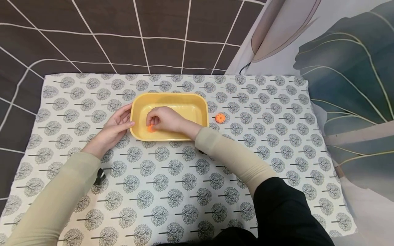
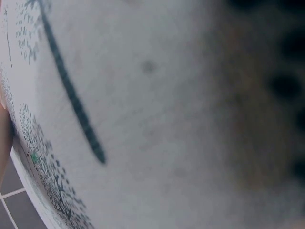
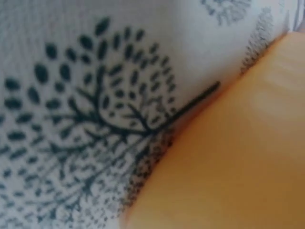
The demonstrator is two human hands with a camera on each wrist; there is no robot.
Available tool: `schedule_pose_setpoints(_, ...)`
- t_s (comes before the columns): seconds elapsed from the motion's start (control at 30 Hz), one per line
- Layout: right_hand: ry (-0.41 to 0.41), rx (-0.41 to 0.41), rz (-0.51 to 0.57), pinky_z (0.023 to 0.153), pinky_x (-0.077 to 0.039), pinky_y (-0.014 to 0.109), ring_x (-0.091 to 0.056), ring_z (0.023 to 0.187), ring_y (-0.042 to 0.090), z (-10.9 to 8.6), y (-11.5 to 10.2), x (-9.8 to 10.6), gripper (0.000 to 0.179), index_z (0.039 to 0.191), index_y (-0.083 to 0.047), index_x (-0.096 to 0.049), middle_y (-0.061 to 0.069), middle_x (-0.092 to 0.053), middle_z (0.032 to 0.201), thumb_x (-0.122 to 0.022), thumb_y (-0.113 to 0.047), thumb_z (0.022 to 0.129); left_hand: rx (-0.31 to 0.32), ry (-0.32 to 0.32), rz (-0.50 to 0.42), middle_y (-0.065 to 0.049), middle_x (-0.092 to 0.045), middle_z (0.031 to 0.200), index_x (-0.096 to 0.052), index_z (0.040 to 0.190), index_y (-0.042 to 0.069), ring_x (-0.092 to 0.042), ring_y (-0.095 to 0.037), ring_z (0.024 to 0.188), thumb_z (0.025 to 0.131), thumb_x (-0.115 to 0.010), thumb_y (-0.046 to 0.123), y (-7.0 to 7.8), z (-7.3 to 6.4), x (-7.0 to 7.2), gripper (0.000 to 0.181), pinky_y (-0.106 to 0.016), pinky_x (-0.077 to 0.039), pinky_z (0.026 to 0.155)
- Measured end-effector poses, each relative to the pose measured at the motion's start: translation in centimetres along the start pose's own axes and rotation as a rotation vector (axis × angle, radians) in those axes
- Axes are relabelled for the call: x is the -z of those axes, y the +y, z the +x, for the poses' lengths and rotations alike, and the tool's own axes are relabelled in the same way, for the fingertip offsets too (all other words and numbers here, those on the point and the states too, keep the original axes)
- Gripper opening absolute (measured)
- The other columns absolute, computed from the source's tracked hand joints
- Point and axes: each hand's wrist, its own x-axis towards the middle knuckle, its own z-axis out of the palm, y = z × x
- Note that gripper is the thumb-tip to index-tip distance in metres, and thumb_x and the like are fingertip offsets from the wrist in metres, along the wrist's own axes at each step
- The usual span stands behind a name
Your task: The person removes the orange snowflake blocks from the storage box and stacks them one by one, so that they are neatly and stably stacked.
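Observation:
A yellow rectangular tub (image 1: 200, 102) stands on the patterned cloth. Inside it, near the left end, the right hand (image 1: 166, 119) reaches down with curled fingers and pinches a small orange piece (image 1: 150, 128), mostly hidden under the fingertips. At the tub's left side is the left hand (image 1: 115, 127), its thumb tip at the rim and its index finger extended against the outer wall. To the right of the tub lies an orange round piece (image 1: 220, 118) with a scalloped edge and a segmented top. The right wrist view shows the tub's outer wall (image 3: 238, 167) close up; neither wrist view shows fingers.
A white cloth (image 1: 172, 181) printed with dark trees covers the table. Brown fabric with white grid lines (image 1: 117, 34) hangs behind it, and a leaf-patterned curtain (image 1: 344, 85) hangs at the right. Part of a black strap (image 1: 100, 177) shows beside the left sleeve.

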Motion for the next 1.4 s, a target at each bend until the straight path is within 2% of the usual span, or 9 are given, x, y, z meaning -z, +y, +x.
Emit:
schedule_pose_setpoints(0.23, 0.045, -0.03, 0.08, 0.087, -0.058, 0.014, -0.07, 0.092, 0.015, -1.0, -0.3, 1.4, 0.009, 0.103, -0.005, -0.078, 0.008, -0.079, 0.101, -0.078, -0.003, 0.094, 0.004, 0.0, 0.001, 0.012, -0.048, 0.154, -0.039, 0.161, 0.01, -0.049, -0.001, 0.14, 0.097, -0.061, -0.011, 0.0, 0.0, -0.1, 0.071, -0.02, -0.032, 0.13)
schedule_pose_setpoints(0.43, 0.081, -0.063, 0.137, 0.088, -0.06, 0.018, -0.07, 0.094, 0.018, -2.3, -0.3, 3.2, 0.011, 0.106, -0.003, -0.077, 0.01, -0.079, 0.104, -0.077, -0.003, 0.095, 0.011, 0.007, 0.021, 0.012, -0.048, 0.155, -0.038, 0.162, 0.011, -0.048, -0.001, 0.14, 0.098, -0.059, -0.012, 0.0, 0.0, 0.0, 0.072, -0.019, -0.033, 0.13)
schedule_pose_setpoints(0.63, 0.115, -0.077, 0.149, 0.091, -0.061, 0.023, -0.07, 0.098, 0.022, -4.1, 0.5, 5.2, 0.011, 0.106, -0.002, -0.077, 0.012, -0.078, 0.107, -0.077, -0.002, 0.095, 0.019, 0.006, 0.022, 0.012, -0.048, 0.155, -0.038, 0.162, 0.011, -0.048, -0.001, 0.14, 0.098, -0.059, -0.012, 0.0, 0.0, 0.0, 0.071, -0.019, -0.033, 0.129)
schedule_pose_setpoints(0.77, 0.157, -0.091, 0.112, 0.091, -0.062, 0.025, -0.072, 0.098, 0.023, -5.4, 1.2, 6.4, 0.011, 0.105, -0.002, -0.078, 0.012, -0.08, 0.108, -0.079, -0.003, 0.093, 0.018, 0.009, 0.007, 0.012, -0.05, 0.152, -0.039, 0.161, 0.011, -0.05, -0.001, 0.139, 0.098, -0.06, -0.011, 0.0, 0.0, 0.0, 0.07, -0.016, -0.038, 0.125)
schedule_pose_setpoints(0.97, 0.232, -0.149, 0.122, 0.09, -0.063, 0.028, -0.072, 0.097, 0.025, -7.7, 2.3, 8.2, 0.015, 0.107, 0.0, -0.078, 0.016, -0.079, 0.109, -0.077, 0.001, 0.093, 0.002, 0.007, -0.008, 0.011, -0.05, 0.152, -0.041, 0.16, 0.011, -0.05, -0.002, 0.138, 0.097, -0.06, -0.012, -0.1, 0.1, 0.0, 0.069, -0.013, -0.041, 0.121)
schedule_pose_setpoints(1.13, 0.282, -0.182, 0.113, 0.086, -0.062, 0.022, -0.073, 0.096, 0.027, -9.5, 3.4, 9.6, 0.015, 0.107, 0.001, -0.078, 0.018, -0.08, 0.111, -0.078, 0.002, 0.092, 0.005, 0.013, -0.008, 0.011, -0.05, 0.152, -0.04, 0.161, 0.01, -0.05, -0.002, 0.139, 0.097, -0.062, -0.011, 0.0, 0.0, 0.0, 0.071, -0.014, -0.04, 0.123)
schedule_pose_setpoints(1.27, 0.32, -0.201, 0.112, 0.081, -0.061, 0.016, -0.073, 0.092, 0.023, -10.9, 4.2, 10.4, 0.016, 0.108, 0.001, -0.079, 0.018, -0.08, 0.108, -0.079, 0.001, 0.091, 0.003, 0.01, -0.007, 0.01, -0.051, 0.152, -0.041, 0.16, 0.01, -0.05, -0.003, 0.138, 0.097, -0.062, -0.01, 0.0, 0.0, 0.0, 0.069, -0.013, -0.042, 0.121)
schedule_pose_setpoints(1.4, 0.343, -0.228, 0.132, 0.077, -0.062, 0.016, -0.07, 0.085, 0.012, -12.3, 4.8, 11.0, 0.016, 0.108, 0.001, -0.079, 0.018, -0.08, 0.105, -0.078, 0.0, 0.092, -0.006, 0.004, -0.012, 0.009, -0.051, 0.151, -0.043, 0.158, 0.011, -0.051, -0.003, 0.137, 0.098, -0.061, -0.011, 0.1, 0.1, -0.1, 0.067, -0.01, -0.045, 0.116)
